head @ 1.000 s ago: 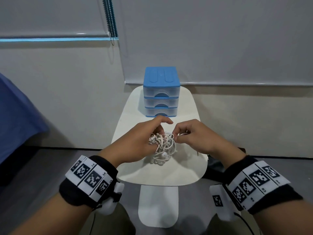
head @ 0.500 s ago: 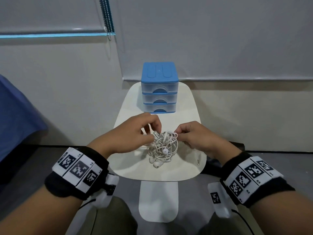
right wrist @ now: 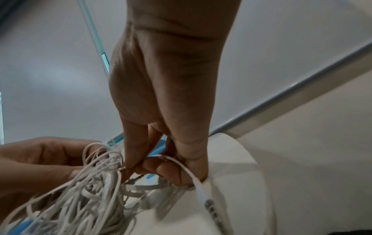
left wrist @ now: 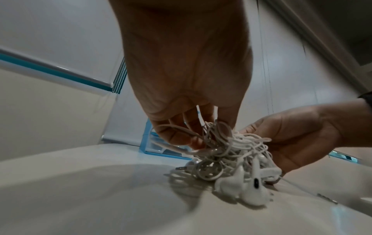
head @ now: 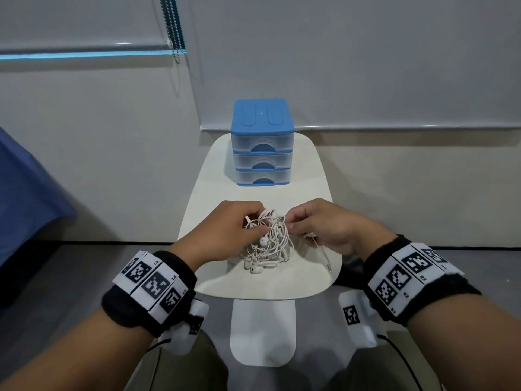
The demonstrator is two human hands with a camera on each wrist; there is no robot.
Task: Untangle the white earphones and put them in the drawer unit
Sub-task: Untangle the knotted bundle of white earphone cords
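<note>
A tangled bundle of white earphones hangs between both hands just above the small white table, its earbuds touching the tabletop. My left hand pinches cable loops at the bundle's left side. My right hand pinches a strand at the right, with another cable and its inline remote running under its curled fingers. The blue drawer unit stands at the table's far end, all three drawers closed.
A loose cable end with a jack plug trails over the table near its right front edge. A white chair part sits below the table. Blue fabric lies at the left; a wall and blinds stand behind.
Both hands have kept hold of the bundle and shifted their grip on it. The bundle hangs lower and looser, and a cable end now trails to the right.
</note>
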